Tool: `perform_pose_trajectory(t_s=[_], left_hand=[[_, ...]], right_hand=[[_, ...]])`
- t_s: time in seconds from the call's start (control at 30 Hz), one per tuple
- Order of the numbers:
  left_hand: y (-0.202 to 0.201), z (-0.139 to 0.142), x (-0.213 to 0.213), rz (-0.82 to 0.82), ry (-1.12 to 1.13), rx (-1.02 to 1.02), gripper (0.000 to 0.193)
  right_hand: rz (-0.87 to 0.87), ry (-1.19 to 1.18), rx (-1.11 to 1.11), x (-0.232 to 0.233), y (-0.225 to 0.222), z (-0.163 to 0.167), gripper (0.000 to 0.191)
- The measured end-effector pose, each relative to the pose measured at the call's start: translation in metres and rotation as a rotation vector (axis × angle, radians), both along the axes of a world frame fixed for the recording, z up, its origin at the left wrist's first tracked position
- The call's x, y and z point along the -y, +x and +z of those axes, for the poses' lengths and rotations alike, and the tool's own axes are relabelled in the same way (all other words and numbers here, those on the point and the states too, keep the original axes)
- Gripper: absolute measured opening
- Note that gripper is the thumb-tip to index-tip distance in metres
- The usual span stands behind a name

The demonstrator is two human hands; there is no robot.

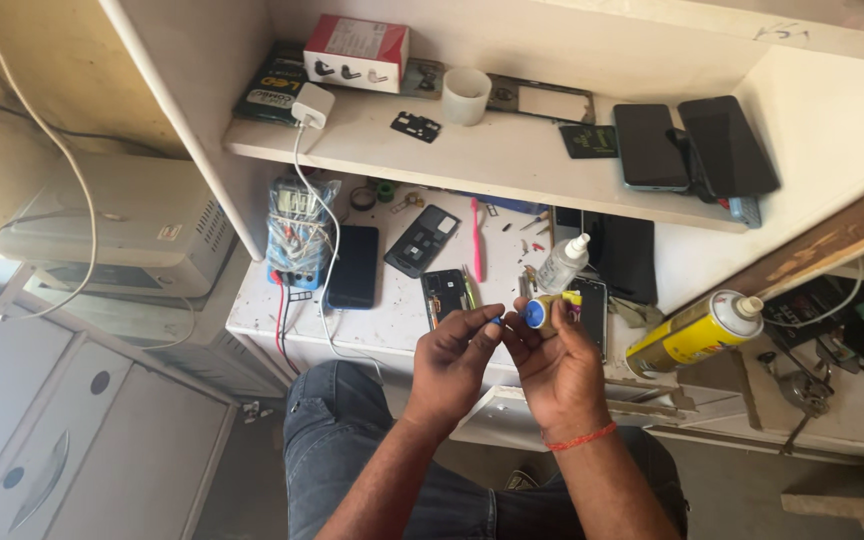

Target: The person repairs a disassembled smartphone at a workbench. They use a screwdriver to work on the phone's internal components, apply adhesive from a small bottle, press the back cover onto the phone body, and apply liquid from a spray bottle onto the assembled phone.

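Observation:
My right hand [555, 368] holds a small yellow bottle [550, 311] with a blue cap, raised above the front edge of the white workbench [382, 320]. My left hand [452, 358] pinches a thin blue tool [493, 322] whose tip points at the bottle's cap. Both hands meet close together over my lap. An opened phone [444, 294] lies on the bench just beyond my left hand, and a second phone [592, 310] lies behind the bottle, partly hidden by it.
On the bench lie a multimeter [297, 232] in plastic, a black phone [354, 266], a phone back cover [422, 240], a pink toothbrush [475, 238] and a clear dropper bottle [563, 262]. A yellow spray can [694, 332] lies at right. The shelf above holds phones [697, 147], a white cup [466, 95] and a charger [312, 104].

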State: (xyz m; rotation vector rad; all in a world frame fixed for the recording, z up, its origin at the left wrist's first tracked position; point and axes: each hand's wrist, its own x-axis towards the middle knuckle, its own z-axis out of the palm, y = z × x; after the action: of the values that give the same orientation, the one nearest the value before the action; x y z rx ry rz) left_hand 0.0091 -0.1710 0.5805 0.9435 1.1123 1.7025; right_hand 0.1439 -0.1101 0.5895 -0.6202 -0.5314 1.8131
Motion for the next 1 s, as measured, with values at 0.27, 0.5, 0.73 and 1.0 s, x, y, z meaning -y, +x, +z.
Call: perform_pose_trajectory(t_s=[0.27,0.5,0.73,1.0], left_hand=[[0.006,0.005,0.003,-0.013,0.008,-0.014,0.025],[0.007,0.012,0.004,-0.035,-0.019,-0.019,0.026],[0.006,0.012,0.004,-0.039,-0.02,-0.017,0.026],[0.005,0.009,0.003,-0.044,0.004,-0.01,0.025]], right_hand=[[-0.014,0.04,0.042,0.006,0.007,0.005,0.024],[-0.014,0.054,0.034,0.007,0.008,0.007,0.022],[-0.012,0.05,0.051,0.007,0.008,0.008,0.024],[-0.01,0.046,0.069,0.007,0.005,0.009,0.025]])
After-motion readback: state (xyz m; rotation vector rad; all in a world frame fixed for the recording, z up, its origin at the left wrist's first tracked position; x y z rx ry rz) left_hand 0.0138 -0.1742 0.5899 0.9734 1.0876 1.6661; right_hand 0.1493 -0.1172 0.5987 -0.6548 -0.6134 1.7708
